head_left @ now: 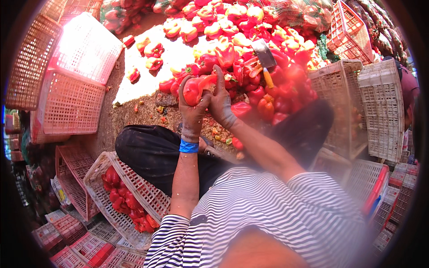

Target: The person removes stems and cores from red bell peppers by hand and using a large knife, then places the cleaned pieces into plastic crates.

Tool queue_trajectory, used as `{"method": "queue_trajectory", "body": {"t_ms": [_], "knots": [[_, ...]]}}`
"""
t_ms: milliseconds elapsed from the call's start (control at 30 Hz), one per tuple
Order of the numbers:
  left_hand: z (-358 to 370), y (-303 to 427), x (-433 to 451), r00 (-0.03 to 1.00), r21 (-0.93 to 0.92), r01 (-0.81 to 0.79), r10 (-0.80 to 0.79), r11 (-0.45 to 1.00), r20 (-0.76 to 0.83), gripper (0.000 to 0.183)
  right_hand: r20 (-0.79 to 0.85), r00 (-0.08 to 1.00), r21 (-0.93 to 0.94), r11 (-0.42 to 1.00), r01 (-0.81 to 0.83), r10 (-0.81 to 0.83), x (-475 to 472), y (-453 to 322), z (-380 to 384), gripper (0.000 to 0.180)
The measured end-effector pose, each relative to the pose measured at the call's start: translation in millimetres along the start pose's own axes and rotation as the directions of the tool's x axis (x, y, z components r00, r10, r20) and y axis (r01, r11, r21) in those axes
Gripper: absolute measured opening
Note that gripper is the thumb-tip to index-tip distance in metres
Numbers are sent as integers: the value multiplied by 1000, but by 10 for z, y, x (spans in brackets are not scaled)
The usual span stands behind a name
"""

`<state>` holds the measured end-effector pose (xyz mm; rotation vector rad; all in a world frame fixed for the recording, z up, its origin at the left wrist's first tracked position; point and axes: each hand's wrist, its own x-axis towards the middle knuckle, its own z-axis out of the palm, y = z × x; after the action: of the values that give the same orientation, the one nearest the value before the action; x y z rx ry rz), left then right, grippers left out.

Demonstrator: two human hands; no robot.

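Note:
A red bell pepper (193, 91), opened along one side, is held up in front of the pile. My left hand (192, 112) wraps around its left and lower side, with a blue band at the wrist. On its right side my right hand (222, 100) presses against the opened part, thumb and fingers around it. Behind and to the right lies a heap of red bell peppers (256, 95), some cut. A cleaver with a wide dark blade (264, 53) and a yellowish handle rests on that heap.
A plastic crate (97, 177) with red peppers stands by my left leg. More crates (73, 104) are stacked at the left and crates (382, 110) at the right. Mesh sacks of peppers (298, 13) lie behind the heap. Pepper scraps (162, 110) litter the ground. Part of a person (407, 87) shows far right.

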<state>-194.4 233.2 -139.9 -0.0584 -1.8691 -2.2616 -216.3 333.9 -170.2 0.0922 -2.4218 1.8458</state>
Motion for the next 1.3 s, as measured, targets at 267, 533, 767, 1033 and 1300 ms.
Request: {"method": "queue_trajectory", "body": {"t_ms": [267, 533, 767, 1033, 1300], "knots": [[-197, -414, 5, 981, 304, -136, 171, 943, -92, 31, 222, 971, -100, 992, -70, 91, -123, -41, -331, 96], [-84, -521, 34, 981, 57, -32, 42, 998, -191, 29, 227, 968, -239, 970, -52, 108, -11, 11, -531, 101], [-183, -766, 208, 954, 444, -261, 300, 857, -19, 29, 211, 962, 279, 932, -231, 176, 117, 255, -626, 103], [-71, -677, 291, 905, 703, -296, 426, 647, -10, 28, 400, 893, -44, 977, -207, 207, 142, 338, -1073, 105], [-1511, 1223, 428, 674, 858, -129, 678, 497, -292, 31, -400, 911, -577, 799, -166, -100, 301, -211, -3062, 65]]}}
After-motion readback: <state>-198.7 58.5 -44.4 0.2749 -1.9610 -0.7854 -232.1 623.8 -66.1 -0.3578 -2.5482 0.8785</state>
